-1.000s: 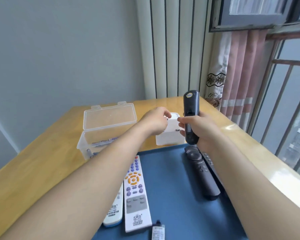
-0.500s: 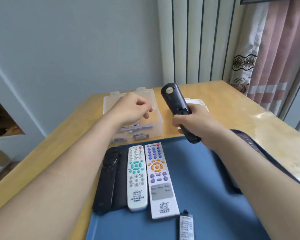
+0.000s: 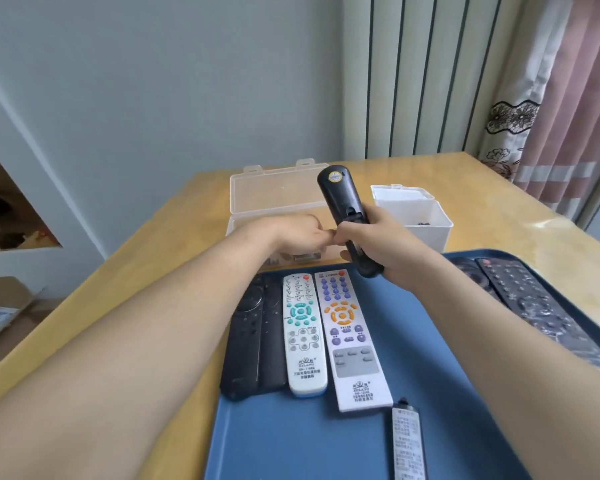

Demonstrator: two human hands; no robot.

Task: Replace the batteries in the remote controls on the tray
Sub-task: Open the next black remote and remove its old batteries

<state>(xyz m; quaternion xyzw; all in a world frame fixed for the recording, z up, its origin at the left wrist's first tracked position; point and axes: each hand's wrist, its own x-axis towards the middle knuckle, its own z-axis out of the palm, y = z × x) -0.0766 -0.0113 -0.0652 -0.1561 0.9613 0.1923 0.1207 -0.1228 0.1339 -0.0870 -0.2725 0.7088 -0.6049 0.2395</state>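
On the wooden table (image 3: 174,258), a blue plastic tray (image 3: 291,445) holds two slim black remotes (image 3: 253,341) at its left edge. Beside them lie a white remote with teal buttons (image 3: 303,341) and a white remote with purple and orange buttons (image 3: 347,341). The left hand (image 3: 295,233) is curled above a clear lidded box (image 3: 274,192); whether it pinches anything cannot be told. The right hand (image 3: 381,240) grips a black remote (image 3: 343,199) tilted upright, back facing the camera, above the tray's far edge. Further right stands a white open box (image 3: 416,209).
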